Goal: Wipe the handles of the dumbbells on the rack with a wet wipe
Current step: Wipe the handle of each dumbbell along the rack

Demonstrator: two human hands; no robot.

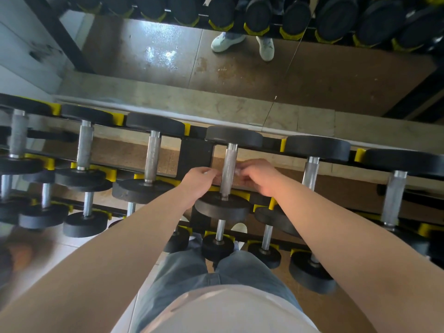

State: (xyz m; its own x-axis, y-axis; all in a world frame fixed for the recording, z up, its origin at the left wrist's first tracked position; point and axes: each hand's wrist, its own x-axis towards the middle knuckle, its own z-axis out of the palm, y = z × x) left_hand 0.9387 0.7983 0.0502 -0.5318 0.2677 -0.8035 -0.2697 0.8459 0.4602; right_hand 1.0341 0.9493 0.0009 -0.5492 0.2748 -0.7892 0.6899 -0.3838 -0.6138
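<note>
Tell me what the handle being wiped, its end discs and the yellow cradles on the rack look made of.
Handle: bare metal, likely steel, matt grey with a rough knurled look and shinier collars. End discs: black, matt, probably rubber or coated; cannot tell which. Yellow cradles: smooth, bright, likely moulded plastic.

left hand (199, 181), right hand (260, 178), pinching wipe (237, 171) at handle (229, 164)

Six dumbbells (229, 164) lie on the top tier of one rack (195, 152); those lower down are partly hidden. Two hands, left hand (197, 181) and right hand (259, 176), hold one wipe (237, 169).
</note>
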